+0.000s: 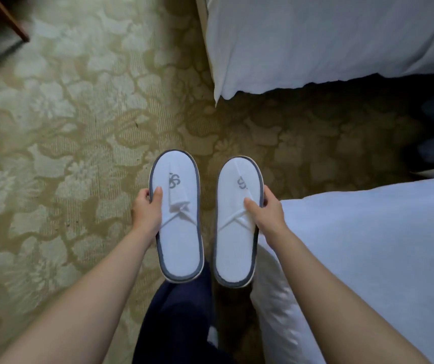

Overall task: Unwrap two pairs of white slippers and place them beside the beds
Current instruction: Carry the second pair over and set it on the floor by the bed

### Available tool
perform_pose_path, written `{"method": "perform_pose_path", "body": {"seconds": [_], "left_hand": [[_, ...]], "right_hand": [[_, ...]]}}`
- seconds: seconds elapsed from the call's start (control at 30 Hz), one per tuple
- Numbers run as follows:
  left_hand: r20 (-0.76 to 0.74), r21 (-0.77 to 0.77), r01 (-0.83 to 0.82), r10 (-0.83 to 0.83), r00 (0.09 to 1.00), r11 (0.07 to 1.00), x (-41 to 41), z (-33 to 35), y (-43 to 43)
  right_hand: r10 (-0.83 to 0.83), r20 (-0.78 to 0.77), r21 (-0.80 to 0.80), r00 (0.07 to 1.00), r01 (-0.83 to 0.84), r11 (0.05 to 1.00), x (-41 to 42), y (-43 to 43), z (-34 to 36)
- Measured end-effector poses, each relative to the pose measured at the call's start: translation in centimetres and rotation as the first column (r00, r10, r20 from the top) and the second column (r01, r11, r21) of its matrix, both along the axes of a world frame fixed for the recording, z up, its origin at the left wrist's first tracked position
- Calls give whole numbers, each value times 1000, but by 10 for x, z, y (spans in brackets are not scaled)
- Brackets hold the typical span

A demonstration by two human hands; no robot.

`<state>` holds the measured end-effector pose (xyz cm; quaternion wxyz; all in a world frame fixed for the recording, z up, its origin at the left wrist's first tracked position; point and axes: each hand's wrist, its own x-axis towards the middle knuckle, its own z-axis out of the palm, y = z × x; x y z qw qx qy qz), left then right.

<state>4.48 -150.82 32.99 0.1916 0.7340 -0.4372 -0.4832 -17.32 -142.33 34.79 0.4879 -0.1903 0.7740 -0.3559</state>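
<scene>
While two white-covered beds are filling the right of the view, the far bed (328,43) above and the near bed (373,258) below, a patterned carpet (66,127) is spreading across everything else, with a dark gap between the beds. A person is standing at the near bed's corner, holding one pair of slippers out over the carpet, soles down and toes pointing away. The left hand (146,210) is gripping the left slipper (175,216) at its outer edge, thumb pressing on top near the folded strap, fingers curling underneath. The right hand (264,215) is pinching the right slipper (238,222) the same way, at its outer edge. No wrapping is showing on either one, though a thin film would probably be hard to see here. They are looking light and soft, with thin soles likely to flex, so a mid-length edge grip seems best for lowering them flat. The second pair is not in sight.
</scene>
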Motion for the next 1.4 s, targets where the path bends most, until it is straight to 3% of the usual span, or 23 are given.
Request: {"method": "perform_pose_path", "body": {"seconds": [0.27, 0.4, 0.57, 0.87, 1.13, 1.4], "left_hand": [[19, 5, 59, -59, 998, 998, -67, -30, -122], [42, 37, 25, -27, 999, 999, -103, -59, -149], [15, 59, 97, -98, 995, 994, -154, -89, -166], [15, 126, 143, -146, 989, 982, -224, -204, -171], [-36, 250, 204, -201, 979, 947, -266, -313, -167], [-62, 382, 138, -124, 990, 914, -275, -419, -155]], "right_hand": [[-77, 41, 57, 996, 75, 996, -69, -116, -39], [-109, 50, 90, 993, 104, 991, -112, -148, -57], [-84, 65, 145, 994, 74, 987, -163, -172, -93], [4, -35, 183, 999, 2, 983, -231, -182, -200], [-72, -48, 258, 996, 82, 963, -254, -171, -323], [-131, -69, 281, 989, 145, 949, -256, -156, -427]]}}
